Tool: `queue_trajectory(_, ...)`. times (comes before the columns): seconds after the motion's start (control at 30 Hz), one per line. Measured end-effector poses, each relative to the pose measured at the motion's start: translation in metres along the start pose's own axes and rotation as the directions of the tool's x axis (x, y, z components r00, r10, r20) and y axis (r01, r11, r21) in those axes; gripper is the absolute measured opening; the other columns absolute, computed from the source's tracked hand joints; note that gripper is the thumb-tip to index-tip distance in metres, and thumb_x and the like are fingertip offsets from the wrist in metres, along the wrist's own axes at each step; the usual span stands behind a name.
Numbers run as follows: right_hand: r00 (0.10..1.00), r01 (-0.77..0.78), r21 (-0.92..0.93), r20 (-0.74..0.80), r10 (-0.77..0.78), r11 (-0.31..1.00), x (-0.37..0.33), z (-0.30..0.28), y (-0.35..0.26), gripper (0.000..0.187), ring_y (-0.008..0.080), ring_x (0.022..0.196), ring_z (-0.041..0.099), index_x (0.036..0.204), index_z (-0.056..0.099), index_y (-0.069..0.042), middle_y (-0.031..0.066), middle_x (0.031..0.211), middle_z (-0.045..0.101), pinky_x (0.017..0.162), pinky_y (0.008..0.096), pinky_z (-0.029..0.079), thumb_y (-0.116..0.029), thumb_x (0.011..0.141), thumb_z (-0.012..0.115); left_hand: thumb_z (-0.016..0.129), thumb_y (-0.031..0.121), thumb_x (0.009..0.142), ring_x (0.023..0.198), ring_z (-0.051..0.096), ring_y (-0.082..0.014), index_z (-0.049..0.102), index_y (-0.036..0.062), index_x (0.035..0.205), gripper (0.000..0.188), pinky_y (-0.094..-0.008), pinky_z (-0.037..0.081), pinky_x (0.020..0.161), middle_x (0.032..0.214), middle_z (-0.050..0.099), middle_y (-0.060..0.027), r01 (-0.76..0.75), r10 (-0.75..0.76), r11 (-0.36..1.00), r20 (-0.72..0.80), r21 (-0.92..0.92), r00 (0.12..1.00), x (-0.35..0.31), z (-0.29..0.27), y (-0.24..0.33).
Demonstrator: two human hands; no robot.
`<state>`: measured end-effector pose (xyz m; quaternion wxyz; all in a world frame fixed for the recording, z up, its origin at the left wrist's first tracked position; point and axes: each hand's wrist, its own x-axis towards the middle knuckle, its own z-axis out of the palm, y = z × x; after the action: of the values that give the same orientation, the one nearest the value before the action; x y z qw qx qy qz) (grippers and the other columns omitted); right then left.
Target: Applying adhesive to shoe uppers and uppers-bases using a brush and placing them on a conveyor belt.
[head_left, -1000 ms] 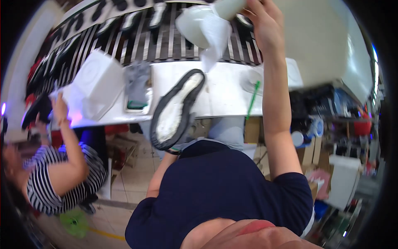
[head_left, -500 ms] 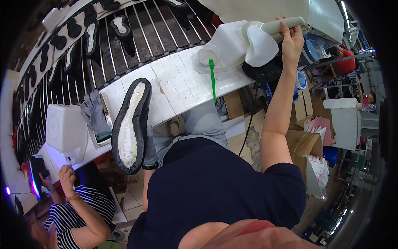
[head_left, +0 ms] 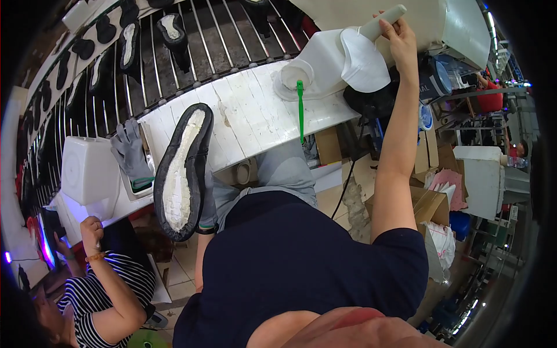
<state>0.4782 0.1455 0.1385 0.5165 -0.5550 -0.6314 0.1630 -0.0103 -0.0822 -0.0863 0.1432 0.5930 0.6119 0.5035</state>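
Observation:
A black shoe upper (head_left: 204, 153) is held sole side up, a long white strip running down its bottom. My left hand (head_left: 209, 203), in a grey glove, grips it from behind; most of its fingers are hidden by the shoe. Bare, my right hand (head_left: 401, 43) is closed round a pale, round-ended cylinder (head_left: 380, 24). This slants up from behind a white curved plastic flap (head_left: 365, 64), beside a white plastic jug (head_left: 321, 58); how these parts join is unclear. Left of the jug is a small round white cup (head_left: 297, 74) with a green-handled brush (head_left: 301, 113) across its rim.
A white worktable (head_left: 243, 113) curves in front of me. Beyond it, several black shoes (head_left: 174, 36) rest on metal rollers (head_left: 209, 43). Grey gloves (head_left: 131, 152) and a white plastic box (head_left: 87, 171) are at left, near a co-worker in a striped shirt (head_left: 113, 278). Cardboard boxes (head_left: 426, 203) stand at right.
The pale cylinder's free end has tilted upward and left, with my right hand turning along with it. The shoe stays in my left hand nearly unmoved.

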Motion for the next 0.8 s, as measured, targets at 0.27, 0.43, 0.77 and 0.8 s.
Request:
queue_trajectory(0.27,0.986,-0.158,-0.231,0.018,0.166,0.960,-0.018,-0.011,0.004,0.051,0.0195,0.109,0.062,0.132,0.053,0.001,0.0130,0.118,0.066,0.098,0.0302,0.045,-0.026,0.091,0.068,0.063,0.020,0.094,0.131,0.040,-0.0268,0.040,0.0041,0.144,0.057,-0.0374,0.027,0.112,0.146,0.042,-0.0119,0.004,-0.004,1.000,0.017,-0.002,1.000,0.001,0.004,0.001)
queue_trajectory(0.43,0.991,-0.088,-0.383,-0.124,0.043,0.919,-0.041,-0.007,-0.029,0.047,0.0192,0.108,0.062,0.130,0.055,0.002,0.0148,0.118,0.066,0.096,0.0295,0.046,-0.022,0.092,0.067,0.063,0.019,0.094,0.131,0.039,-0.0268,0.040,0.0036,0.144,0.058,-0.0375,0.026,0.112,0.146,0.041,-0.0119,0.001,0.000,1.000,0.024,-0.015,1.000,0.001,0.008,0.002)
queue_trajectory(0.77,0.911,-0.408,0.034,-0.057,0.409,0.912,-0.190,0.116,-0.037,0.016,0.0076,0.078,0.060,0.093,0.070,0.002,0.0042,0.083,0.069,0.072,0.0246,0.048,-0.013,0.087,0.069,0.062,0.020,0.094,0.132,0.040,-0.0275,0.039,0.0045,0.144,0.057,-0.0378,0.026,0.112,0.147,0.041,-0.0113,-0.029,0.033,0.997,0.057,-0.070,0.998,0.008,0.015,0.011)
queue_trajectory(0.8,0.905,-0.425,-0.080,-0.069,0.421,0.902,-0.205,0.138,-0.023,0.021,0.0112,0.077,0.061,0.095,0.069,0.003,0.0086,0.086,0.071,0.072,0.0278,0.049,-0.015,0.084,0.071,0.061,0.022,0.095,0.132,0.041,-0.0282,0.040,0.0062,0.144,0.055,-0.0380,0.027,0.112,0.147,0.041,-0.0108,-0.061,0.058,0.998,0.091,0.032,0.994,0.011,0.016,0.013)
